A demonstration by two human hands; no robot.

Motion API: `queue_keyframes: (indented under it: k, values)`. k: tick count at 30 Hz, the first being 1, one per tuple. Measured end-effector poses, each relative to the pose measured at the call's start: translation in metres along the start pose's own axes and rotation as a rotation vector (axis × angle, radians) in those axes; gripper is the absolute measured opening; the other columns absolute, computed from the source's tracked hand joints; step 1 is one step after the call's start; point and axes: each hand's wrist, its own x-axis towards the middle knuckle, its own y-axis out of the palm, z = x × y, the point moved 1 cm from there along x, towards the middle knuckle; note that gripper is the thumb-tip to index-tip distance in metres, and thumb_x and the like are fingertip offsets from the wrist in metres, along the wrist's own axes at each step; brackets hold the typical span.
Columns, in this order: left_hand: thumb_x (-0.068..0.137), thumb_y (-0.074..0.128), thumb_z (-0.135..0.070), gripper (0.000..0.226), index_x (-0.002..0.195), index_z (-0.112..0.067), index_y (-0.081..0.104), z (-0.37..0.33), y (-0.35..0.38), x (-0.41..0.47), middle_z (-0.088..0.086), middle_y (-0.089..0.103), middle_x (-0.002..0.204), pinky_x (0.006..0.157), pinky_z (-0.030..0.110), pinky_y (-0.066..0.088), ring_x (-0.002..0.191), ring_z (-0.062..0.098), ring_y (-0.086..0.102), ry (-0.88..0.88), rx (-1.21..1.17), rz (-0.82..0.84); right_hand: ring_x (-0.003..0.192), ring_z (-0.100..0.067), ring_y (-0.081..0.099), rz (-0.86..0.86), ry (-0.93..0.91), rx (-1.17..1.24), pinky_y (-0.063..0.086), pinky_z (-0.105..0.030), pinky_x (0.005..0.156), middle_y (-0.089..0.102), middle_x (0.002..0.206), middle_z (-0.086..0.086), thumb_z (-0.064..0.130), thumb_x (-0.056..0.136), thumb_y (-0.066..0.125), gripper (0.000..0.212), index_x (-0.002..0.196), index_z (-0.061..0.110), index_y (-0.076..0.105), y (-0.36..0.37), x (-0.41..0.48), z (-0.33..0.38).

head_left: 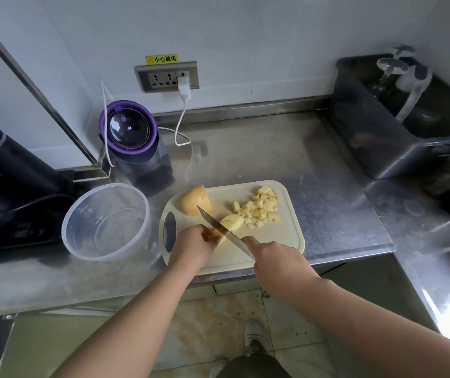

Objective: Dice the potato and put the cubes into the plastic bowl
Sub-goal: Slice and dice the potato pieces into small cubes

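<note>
A cream cutting board point(281, 236) lies on the steel counter. On it my left hand point(195, 245) grips a sliced potato piece point(232, 221). My right hand point(278, 261) holds a knife point(222, 230) whose blade rests across that piece. A larger uncut potato chunk point(194, 200) sits at the board's far left corner. A heap of several potato cubes point(259, 208) lies at the far right of the board. The clear plastic bowl point(106, 222) stands left of the board with nothing visible in it.
A purple-rimmed appliance point(133, 140) stands behind the bowl, with a white cable point(181, 124) running to the wall socket. A black device point(8, 186) sits at the far left. A dark tub point(398, 126) with glassware stands at the back right. The counter edge runs just below the board.
</note>
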Motion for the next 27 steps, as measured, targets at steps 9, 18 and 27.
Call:
queue_keyframes:
  k: [9, 18, 27]
  values:
    - [0.093, 0.056, -0.041, 0.032, 0.104, -0.013, 0.069, -0.003, -0.002, -0.004, 0.002, 0.071, 0.097, 0.088, 0.023, 0.031, 0.103, 0.020, 0.061, 0.018, -0.029, -0.024, 0.064, -0.020, 0.052, 0.062, -0.042, -0.113, 0.045, -0.032, 0.058, 0.045, 0.071, 0.000, -0.009, 0.086, 0.045, 0.061, 0.139, 0.015, 0.025, 0.002, 0.011, 0.001]
    - [0.090, 0.063, -0.034, 0.026, 0.103, -0.012, 0.066, -0.001, -0.004, -0.005, -0.002, 0.066, 0.091, 0.084, 0.026, 0.045, 0.095, 0.018, 0.063, 0.023, -0.078, -0.023, 0.069, -0.023, 0.053, 0.120, -0.034, -0.131, 0.044, -0.033, 0.062, 0.040, 0.070, 0.002, -0.008, 0.088, 0.044, 0.054, 0.135, 0.014, 0.029, 0.016, 0.034, -0.001]
    - [0.091, 0.063, -0.034, 0.030, 0.112, -0.013, 0.065, -0.002, -0.005, -0.004, -0.001, 0.067, 0.102, 0.086, 0.029, 0.049, 0.098, 0.016, 0.061, 0.031, -0.080, 0.009, 0.073, -0.020, 0.061, 0.089, -0.019, -0.099, 0.048, -0.031, 0.058, 0.050, 0.076, -0.002, 0.003, 0.091, 0.050, 0.064, 0.142, 0.022, 0.015, 0.014, 0.040, -0.004]
